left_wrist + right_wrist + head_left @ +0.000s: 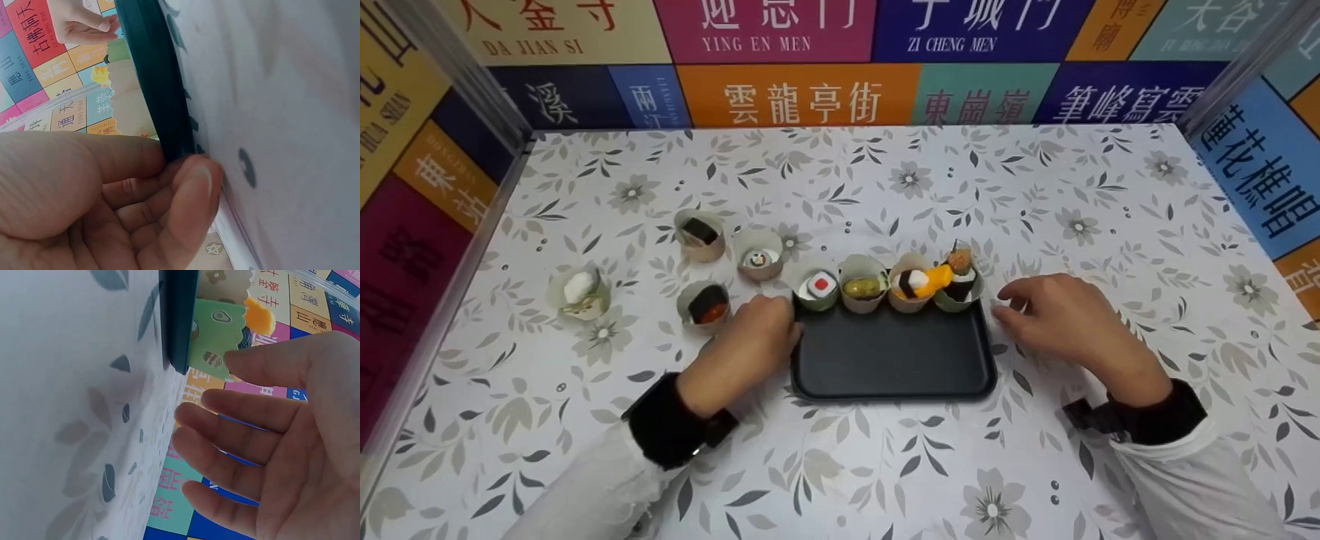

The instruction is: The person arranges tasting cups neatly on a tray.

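A black tray point(894, 356) lies on the table, with a row of small paper cups along its far edge. In these cups sit toy sushi pieces: a white roll with a red centre point(821, 284), a green piece point(861, 288), an orange-and-white piece point(919, 283) and a dark-wrapped one with an orange top point(961, 262). My left hand point(750, 337) pinches the tray's left edge between thumb and curled fingers; the tray rim point(160, 84) meets the fingertips in the left wrist view. Just off the tray's right side, my right hand point(1054, 319) holds nothing, its fingers loosely bent and apart.
Left of the tray stand more cups with toy sushi: one with a black-wrapped piece point(700, 234), one with a small roll point(759, 255), one with a dark-and-red piece point(705, 304). Farther left is a cup with a white-topped piece point(580, 292). Printed panels point(802, 94) wall the table.
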`<state>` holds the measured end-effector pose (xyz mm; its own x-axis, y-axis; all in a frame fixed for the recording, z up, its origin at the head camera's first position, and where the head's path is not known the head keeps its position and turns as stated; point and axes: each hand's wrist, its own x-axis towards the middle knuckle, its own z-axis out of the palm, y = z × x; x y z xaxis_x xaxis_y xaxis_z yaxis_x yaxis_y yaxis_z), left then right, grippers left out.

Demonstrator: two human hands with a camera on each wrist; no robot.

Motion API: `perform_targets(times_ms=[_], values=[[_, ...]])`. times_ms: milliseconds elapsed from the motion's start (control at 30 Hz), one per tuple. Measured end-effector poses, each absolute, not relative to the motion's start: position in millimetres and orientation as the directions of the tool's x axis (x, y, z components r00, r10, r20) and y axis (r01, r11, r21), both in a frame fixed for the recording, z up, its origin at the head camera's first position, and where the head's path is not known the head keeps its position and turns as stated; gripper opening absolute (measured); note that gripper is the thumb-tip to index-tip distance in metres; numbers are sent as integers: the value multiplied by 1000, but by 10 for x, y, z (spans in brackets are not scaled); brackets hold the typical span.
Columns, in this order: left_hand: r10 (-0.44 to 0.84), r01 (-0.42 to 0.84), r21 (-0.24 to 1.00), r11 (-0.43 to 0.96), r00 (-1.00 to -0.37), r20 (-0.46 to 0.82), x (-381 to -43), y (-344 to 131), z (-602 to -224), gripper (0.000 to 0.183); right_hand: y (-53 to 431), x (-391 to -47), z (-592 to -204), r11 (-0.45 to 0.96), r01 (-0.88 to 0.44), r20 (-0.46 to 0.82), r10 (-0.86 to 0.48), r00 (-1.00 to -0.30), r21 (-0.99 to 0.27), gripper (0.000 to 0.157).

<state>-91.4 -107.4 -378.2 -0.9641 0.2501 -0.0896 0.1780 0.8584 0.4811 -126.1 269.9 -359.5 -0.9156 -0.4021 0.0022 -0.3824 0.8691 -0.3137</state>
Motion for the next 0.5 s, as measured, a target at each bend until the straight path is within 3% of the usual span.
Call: perform_targets(times_ms=[500], values=[[266, 191, 498, 846, -961, -82, -917, -1077, -3797, 24, 2606, -1237, -3706, 828, -391, -129, -473, -871, -402, 16]])
